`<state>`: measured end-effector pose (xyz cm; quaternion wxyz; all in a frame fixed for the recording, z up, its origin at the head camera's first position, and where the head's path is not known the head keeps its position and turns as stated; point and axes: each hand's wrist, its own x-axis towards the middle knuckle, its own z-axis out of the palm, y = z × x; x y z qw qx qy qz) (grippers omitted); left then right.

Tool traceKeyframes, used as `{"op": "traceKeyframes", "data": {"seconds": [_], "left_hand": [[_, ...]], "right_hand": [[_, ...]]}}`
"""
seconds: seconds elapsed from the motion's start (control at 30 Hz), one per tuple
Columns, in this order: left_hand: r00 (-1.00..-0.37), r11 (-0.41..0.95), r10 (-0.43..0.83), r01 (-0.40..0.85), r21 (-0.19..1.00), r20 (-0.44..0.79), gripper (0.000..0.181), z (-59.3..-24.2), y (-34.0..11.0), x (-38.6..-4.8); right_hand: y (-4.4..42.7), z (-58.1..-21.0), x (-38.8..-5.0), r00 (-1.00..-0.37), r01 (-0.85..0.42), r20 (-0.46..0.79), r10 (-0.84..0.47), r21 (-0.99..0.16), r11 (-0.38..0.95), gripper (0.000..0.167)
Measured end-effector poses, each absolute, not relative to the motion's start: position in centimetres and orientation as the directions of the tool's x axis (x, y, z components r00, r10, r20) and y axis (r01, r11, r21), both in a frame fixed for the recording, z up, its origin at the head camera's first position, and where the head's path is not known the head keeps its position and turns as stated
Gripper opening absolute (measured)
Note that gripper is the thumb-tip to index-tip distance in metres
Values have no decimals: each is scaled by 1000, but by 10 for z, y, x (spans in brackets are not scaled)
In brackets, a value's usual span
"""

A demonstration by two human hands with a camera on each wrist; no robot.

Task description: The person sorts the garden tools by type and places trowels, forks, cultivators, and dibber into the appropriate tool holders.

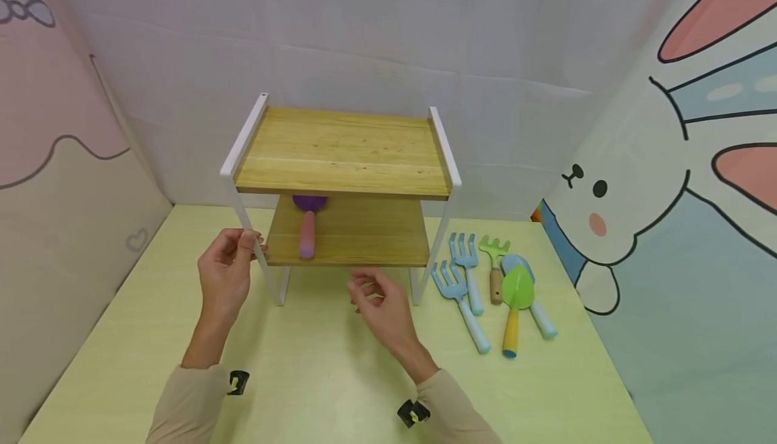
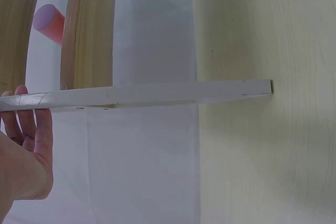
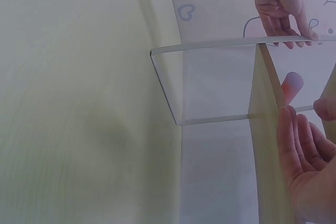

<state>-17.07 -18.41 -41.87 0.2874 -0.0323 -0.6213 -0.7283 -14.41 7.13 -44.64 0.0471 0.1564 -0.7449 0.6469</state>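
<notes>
Standing on the table (image 1: 328,376): one two-tier shelf rack (image 1: 346,150), wooden boards, white frame. Lower board (image 1: 376,235): one purple-headed garden tool (image 1: 307,235), pink handle ending near the front edge. Left hand (image 1: 226,275): pinching the left front leg (image 1: 267,272). Right hand (image 1: 385,306): fingers loosely bent, holding nothing, just beside that edge (contact cannot be told). Likely mishaps: a pull on the leg could tilt the rack and slide the tool off; a sideways shove could drive it into the nearest blue fork (image 1: 456,290).
</notes>
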Motion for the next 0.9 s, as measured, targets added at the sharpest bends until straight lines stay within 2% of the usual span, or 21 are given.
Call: {"op": "traceKeyframes", "data": {"seconds": [0.9], "left_hand": [[-836, -13, -387, 426, 905, 388, 23, -418, -183, -169]], "right_hand": [[129, -467, -124, -966, -255, 241, -96, -950, 179, 21]]}}
